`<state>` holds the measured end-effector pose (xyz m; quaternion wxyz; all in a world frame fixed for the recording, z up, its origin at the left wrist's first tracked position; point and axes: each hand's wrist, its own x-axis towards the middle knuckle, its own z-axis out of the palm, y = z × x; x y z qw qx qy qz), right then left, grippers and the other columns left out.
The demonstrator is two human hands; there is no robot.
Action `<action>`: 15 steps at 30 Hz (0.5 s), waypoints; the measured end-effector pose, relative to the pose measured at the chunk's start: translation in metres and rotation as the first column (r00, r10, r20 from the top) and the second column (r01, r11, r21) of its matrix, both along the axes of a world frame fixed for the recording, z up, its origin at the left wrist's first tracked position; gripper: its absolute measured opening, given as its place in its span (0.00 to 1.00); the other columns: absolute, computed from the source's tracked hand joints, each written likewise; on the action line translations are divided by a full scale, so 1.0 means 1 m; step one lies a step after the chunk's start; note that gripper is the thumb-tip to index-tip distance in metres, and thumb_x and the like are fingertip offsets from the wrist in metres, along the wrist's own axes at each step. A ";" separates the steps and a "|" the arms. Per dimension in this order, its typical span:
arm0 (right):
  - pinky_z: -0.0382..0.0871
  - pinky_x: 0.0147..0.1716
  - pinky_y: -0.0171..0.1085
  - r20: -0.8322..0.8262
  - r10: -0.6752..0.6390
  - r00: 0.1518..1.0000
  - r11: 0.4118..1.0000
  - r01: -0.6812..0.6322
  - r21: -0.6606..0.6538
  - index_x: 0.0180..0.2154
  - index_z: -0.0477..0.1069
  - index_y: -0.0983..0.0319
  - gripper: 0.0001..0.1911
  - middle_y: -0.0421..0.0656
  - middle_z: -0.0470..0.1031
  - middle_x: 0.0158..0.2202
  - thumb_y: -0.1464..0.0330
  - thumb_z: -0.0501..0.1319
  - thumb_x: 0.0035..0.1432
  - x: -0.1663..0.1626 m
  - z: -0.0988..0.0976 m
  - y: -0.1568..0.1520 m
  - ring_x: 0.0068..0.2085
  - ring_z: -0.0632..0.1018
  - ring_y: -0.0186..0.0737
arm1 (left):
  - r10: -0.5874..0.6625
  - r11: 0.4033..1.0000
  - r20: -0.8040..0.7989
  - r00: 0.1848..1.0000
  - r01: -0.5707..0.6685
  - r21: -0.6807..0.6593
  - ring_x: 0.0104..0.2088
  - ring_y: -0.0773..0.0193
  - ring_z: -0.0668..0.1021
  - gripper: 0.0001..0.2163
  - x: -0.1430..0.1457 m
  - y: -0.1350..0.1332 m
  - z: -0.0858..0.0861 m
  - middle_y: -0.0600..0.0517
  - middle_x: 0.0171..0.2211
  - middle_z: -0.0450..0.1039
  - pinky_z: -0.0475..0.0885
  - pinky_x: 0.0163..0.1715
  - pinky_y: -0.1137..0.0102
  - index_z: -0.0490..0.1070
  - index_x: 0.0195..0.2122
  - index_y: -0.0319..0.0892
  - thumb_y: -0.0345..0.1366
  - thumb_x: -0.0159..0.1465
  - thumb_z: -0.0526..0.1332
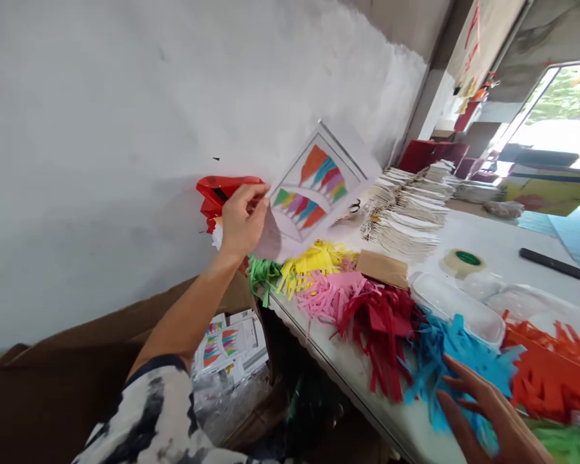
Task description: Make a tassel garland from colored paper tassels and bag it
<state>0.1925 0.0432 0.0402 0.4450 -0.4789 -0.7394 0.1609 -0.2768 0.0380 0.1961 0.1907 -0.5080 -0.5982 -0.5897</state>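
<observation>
My left hand (pixel 244 219) pinches the left edge of a white printed sheet (pixel 338 216) and holds it tilted above the table. Colourful fringed garlands are pictured on it. My right hand (pixel 493 412) hovers at or just over fringed blue tissue paper (pixel 464 348), fingers apart; I cannot tell whether they touch it. Beside the blue lie more fringed bundles in a row: orange (pixel 551 361), dark red (pixel 381 322), pink (pixel 333 290), yellow (pixel 309 267) and green (pixel 263 274). Another light green bundle (pixel 565 441) shows at the lower right corner.
A clear plastic tray (pixel 457 309), brown card piece (pixel 383 267), tape roll (pixel 465 260) and black bar-shaped object (pixel 551 263) lie on the white table (pixel 493 232). Stacked papers (pixel 406 212) stand behind. Below left, a cardboard box (pixel 101 322) stands near more printed sheets (pixel 227 348).
</observation>
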 end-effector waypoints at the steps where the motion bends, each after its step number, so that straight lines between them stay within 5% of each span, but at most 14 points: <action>1: 0.83 0.31 0.61 0.002 0.044 0.999 0.997 -0.043 -0.066 0.58 0.76 0.35 0.29 0.49 0.85 0.45 0.43 0.67 0.53 -0.007 0.005 -0.002 0.41 0.86 0.67 | -0.121 0.992 0.082 0.989 0.124 -0.038 0.43 0.61 0.81 0.12 0.017 -0.009 -0.005 0.51 0.46 0.82 0.77 0.42 0.69 0.81 0.49 0.46 0.41 0.67 0.64; 4: 0.83 0.44 0.58 -0.202 0.159 0.966 0.957 -0.201 -0.209 0.67 0.67 0.45 0.32 0.50 0.80 0.59 0.48 0.62 0.65 -0.028 0.018 -0.010 0.52 0.84 0.61 | -0.397 0.859 0.427 0.812 0.492 -0.138 0.30 0.63 0.79 0.14 0.067 -0.033 -0.034 0.54 0.32 0.80 0.74 0.30 0.71 0.81 0.49 0.49 0.48 0.65 0.67; 7: 0.79 0.55 0.50 -0.486 0.186 0.854 0.921 -0.323 -0.215 0.68 0.65 0.50 0.28 0.49 0.74 0.65 0.52 0.57 0.72 -0.042 0.028 -0.024 0.59 0.80 0.53 | -0.405 0.691 0.656 0.637 0.683 -0.236 0.18 0.68 0.67 0.14 0.114 -0.052 -0.079 0.58 0.20 0.67 0.62 0.19 0.73 0.82 0.47 0.51 0.50 0.63 0.70; 12: 0.79 0.44 0.41 -0.599 -0.042 0.799 0.945 -0.162 -0.283 0.57 0.73 0.54 0.19 0.47 0.81 0.53 0.53 0.61 0.70 -0.036 0.018 -0.047 0.48 0.80 0.48 | -0.444 0.390 0.812 0.378 0.898 -0.205 0.30 0.62 0.79 0.14 0.168 -0.076 -0.135 0.53 0.30 0.78 0.72 0.30 0.71 0.81 0.39 0.48 0.52 0.61 0.71; 15: 0.78 0.39 0.40 -0.579 -0.026 0.815 0.903 -0.229 -0.363 0.53 0.75 0.55 0.19 0.45 0.82 0.46 0.52 0.63 0.68 -0.025 0.000 -0.056 0.42 0.80 0.46 | -0.440 0.342 0.862 0.253 0.934 -0.099 0.36 0.60 0.82 0.16 0.184 -0.074 -0.147 0.50 0.38 0.82 0.76 0.37 0.70 0.82 0.42 0.47 0.54 0.63 0.70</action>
